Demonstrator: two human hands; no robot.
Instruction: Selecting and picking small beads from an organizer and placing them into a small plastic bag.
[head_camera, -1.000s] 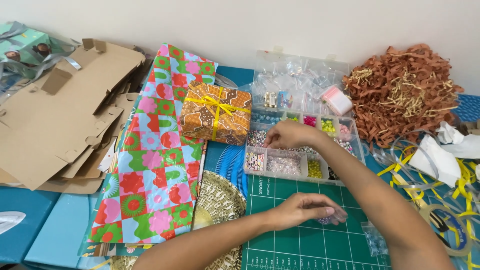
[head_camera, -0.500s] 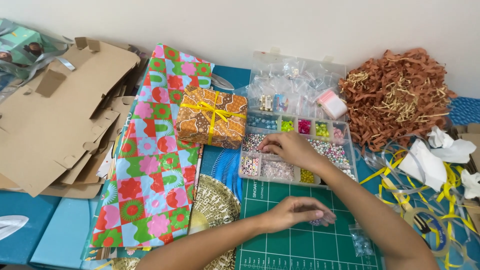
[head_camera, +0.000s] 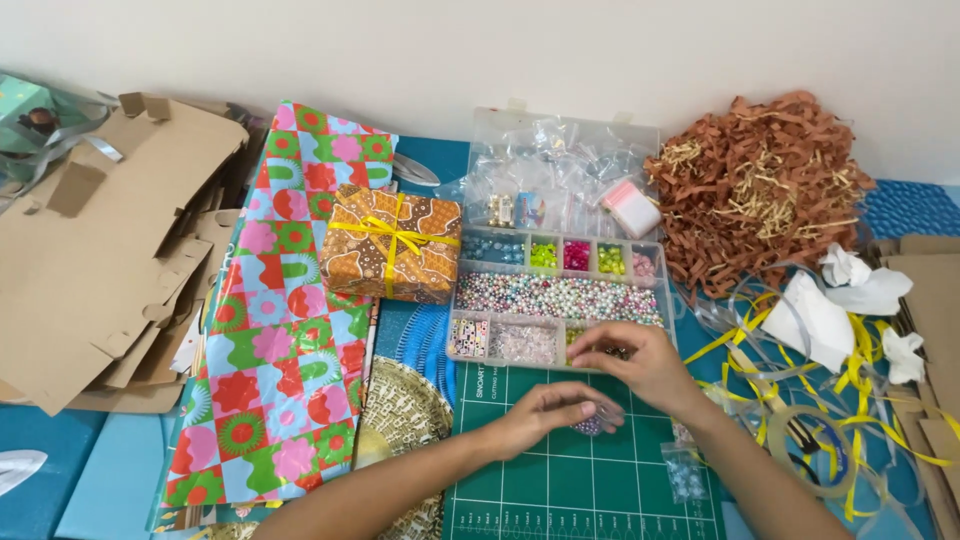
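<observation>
From the head view, the landmark is the clear bead organiser (head_camera: 560, 300), a compartmented box with its lid thrown open behind it. The right hand (head_camera: 630, 362) is at the organiser's near right corner, its fingers (head_camera: 590, 340) pinched together over the near row of compartments; whether a bead sits between the tips is too small to tell. The left hand (head_camera: 545, 415) rests just in front of the organiser on the green cutting mat (head_camera: 600, 480), fingers curled closed around a small clear bag (head_camera: 592, 422) that seems to hold purple beads. The main risk, as I judge it, is spillage: the beads are tiny and round, so a loose pinch could drop one onto the mat, where it would roll away among the clutter. The right wrist also hangs over the organiser's front edge, and a nudge there could jolt the box and mix colours between compartments. The bag's mouth cannot be seen; if it is open and tips, its contents could scatter. To the right of the organiser, tangled yellow ribbon (head_camera: 860, 400) and a tape roll (head_camera: 815, 450) lie near the right forearm and could snag it. The wrapped gift box (head_camera: 392, 245), left of the organiser, looks safely apart.
</observation>
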